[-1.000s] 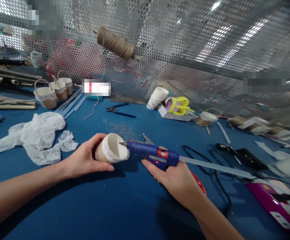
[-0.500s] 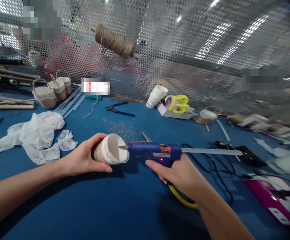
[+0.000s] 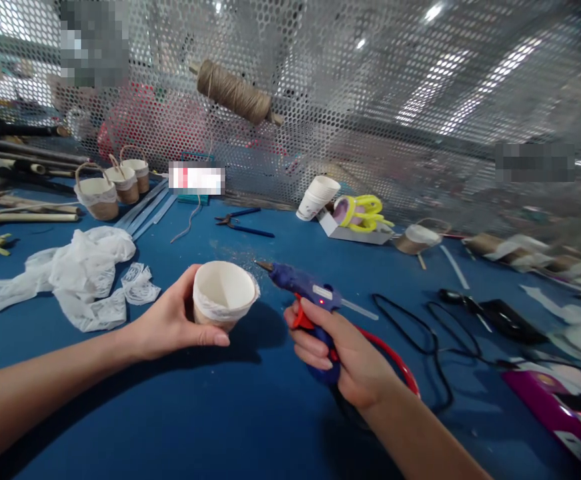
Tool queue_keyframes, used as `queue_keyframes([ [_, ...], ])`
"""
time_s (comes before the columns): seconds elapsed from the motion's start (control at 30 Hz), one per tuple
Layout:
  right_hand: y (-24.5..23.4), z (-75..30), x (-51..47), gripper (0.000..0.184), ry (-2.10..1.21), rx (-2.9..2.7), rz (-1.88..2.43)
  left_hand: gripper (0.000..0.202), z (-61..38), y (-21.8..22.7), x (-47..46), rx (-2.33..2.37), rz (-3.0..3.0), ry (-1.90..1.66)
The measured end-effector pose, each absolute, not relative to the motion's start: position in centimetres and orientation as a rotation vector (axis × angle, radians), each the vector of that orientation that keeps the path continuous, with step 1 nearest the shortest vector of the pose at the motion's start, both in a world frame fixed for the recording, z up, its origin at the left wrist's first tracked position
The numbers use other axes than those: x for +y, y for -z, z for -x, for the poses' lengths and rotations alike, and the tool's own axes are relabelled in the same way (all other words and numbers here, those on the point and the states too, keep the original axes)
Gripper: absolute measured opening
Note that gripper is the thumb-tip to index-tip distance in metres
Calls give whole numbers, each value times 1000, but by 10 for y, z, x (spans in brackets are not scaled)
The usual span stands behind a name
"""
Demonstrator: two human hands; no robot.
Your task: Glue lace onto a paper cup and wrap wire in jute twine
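My left hand (image 3: 183,320) is wrapped round a paper cup (image 3: 226,293) with white lace about its rim and a brown lower part. The cup is held above the table, its mouth tipped a little toward me. In my right hand (image 3: 337,340) is a blue hot glue gun (image 3: 310,288), with fingers round the handle by the red trigger. Its metal nozzle points up and left, just right of the cup and apart from it. A lit red light shows on its side, and a clear glue stick (image 3: 360,309) juts from the back.
White lace (image 3: 87,267) lies in a heap at left, near several small handled baskets (image 3: 97,200). Pliers (image 3: 245,223), stacked paper cups (image 3: 317,198) and yellow-handled scissors (image 3: 365,210) sit toward the back. Black cables (image 3: 433,337) and a purple power strip (image 3: 550,407) are at right.
The glue gun's nozzle has left the cup's rim; the gun has turned upward and moved away to the right. The cup is now tilted more upright in my left hand.
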State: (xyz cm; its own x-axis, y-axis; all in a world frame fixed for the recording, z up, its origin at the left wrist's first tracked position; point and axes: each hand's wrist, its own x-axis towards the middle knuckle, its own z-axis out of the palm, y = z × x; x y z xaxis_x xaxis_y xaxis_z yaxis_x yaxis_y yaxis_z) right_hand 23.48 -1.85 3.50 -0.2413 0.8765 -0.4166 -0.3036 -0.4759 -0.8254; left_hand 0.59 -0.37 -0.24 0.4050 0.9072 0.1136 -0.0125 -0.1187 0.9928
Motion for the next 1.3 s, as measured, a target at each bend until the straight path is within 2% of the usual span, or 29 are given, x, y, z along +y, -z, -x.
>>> queue_keyframes([
  [0.23,-29,-224,-21,22,-2075,-468,1055,68,-9,3,-4,862,-1495,-1010],
  [0.43,-27,-222,-22,27,-2083,-592,1062,67,-10,3,-4,857,-1492,-1004],
  [0.53,-26,-224,-23,30,-1939,-824,1150,67,-9,0,-4,873,-1513,-1011],
  [0.73,-30,-234,-24,32,-1278,-1445,1524,61,-7,-4,-3,976,-1599,-986],
  [0.87,-36,-238,-24,35,-1005,-1670,1742,57,-6,-2,-2,1055,-1679,-955],
  [1.3,-47,-248,-21,47,-1087,-1806,1756,58,-4,-6,-2,959,-1665,-853],
])
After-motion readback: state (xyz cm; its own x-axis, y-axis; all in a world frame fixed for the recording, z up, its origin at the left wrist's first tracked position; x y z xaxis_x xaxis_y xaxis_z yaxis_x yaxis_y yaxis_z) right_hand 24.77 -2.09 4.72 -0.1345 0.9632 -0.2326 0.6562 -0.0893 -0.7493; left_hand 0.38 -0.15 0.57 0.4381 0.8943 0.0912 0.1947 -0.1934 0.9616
